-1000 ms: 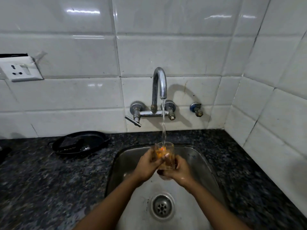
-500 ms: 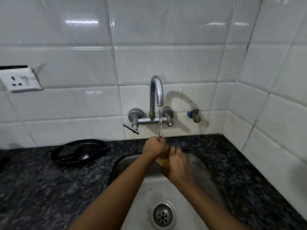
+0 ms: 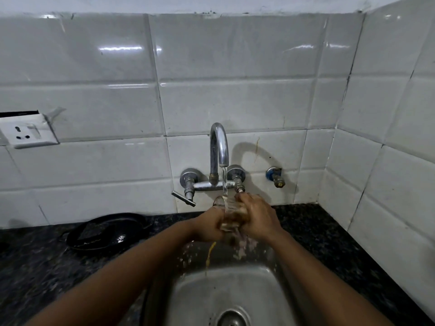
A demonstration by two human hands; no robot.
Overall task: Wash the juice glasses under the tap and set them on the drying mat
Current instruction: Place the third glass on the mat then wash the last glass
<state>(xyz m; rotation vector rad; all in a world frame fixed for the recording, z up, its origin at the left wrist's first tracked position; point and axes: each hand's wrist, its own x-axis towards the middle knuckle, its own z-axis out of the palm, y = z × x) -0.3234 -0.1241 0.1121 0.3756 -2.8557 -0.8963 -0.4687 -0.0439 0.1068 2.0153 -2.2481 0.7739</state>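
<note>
A person is standing at a steel sink (image 3: pixel 270 285), looking down at two bare forearms that are reaching forward over the basin. Between the two hands a clear juice glass (image 3: pixel 229 214) is being held directly under the chrome tap (image 3: pixel 219 147), above the back of the sink. The glass is see-through, with straight sides, and it is leaning a little to the left, its rim uppermost. A thin stream of water (image 3: pixel 224 182) is falling from the spout and landing at the rim. The lower part of the glass is looking brownish yellow, and a thin yellow-orange trickle (image 3: pixel 209 254) is dropping from below the hands toward the basin, with small splashes scattering around it. The left hand (image 3: pixel 209 225) is wrapping around the lower left side of the glass, fingers curled closed on it. The right hand (image 3: pixel 257 216) is cupping the right side, its fingers curling over the top near the rim, also closed against the glass. The round drain (image 3: pixel 231 318) is showing at the bottom edge. The sink is sitting in a dark speckled stone counter (image 3: pixel 329 243), and a black pan (image 3: pixel 106 234) is lying on the counter to the left. White glossy tiles (image 3: pixel 235 67) are covering the wall behind, with a white socket (image 3: pixel 28 132) at the far left.
</note>
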